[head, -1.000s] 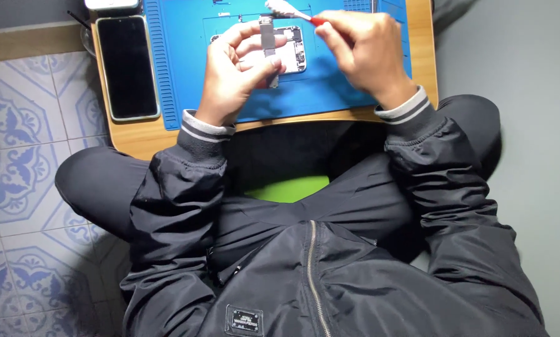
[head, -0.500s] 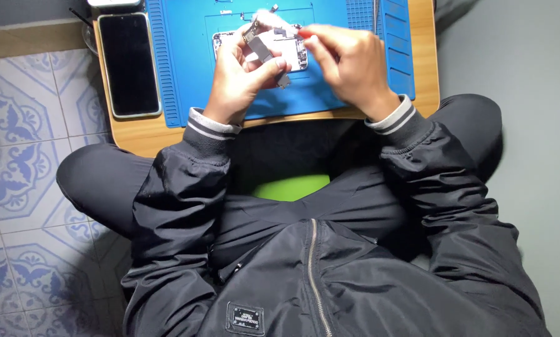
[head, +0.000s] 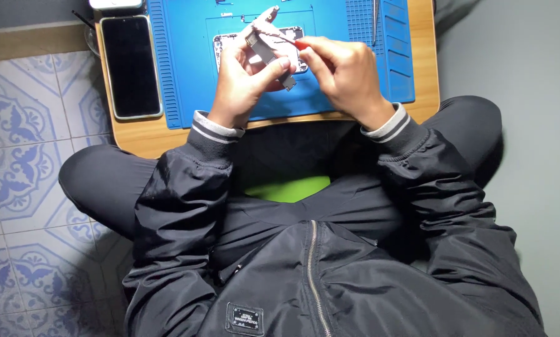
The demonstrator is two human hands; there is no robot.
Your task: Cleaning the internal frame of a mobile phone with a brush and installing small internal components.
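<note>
Both hands now raised off blue mat (head: 186, 75) | left hand (head: 245, 78) pinches small grey part (head: 268, 51), lifted since before | right hand (head: 342, 75) fingers closed on red-tipped tool (head: 300, 45) at part | opened phone (head: 292, 34) left lying below

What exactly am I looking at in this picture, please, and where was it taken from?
The picture comes from a camera worn on a person's head, looking down at their lap and hands. They sit cross-legged at a small wooden table covered by a blue work mat. The left hand pinches a small grey strip-shaped part; the right hand holds a thin red-tipped tool against it. An opened phone body lies on the mat beneath, and a dark phone screen lies at the left.
</note>
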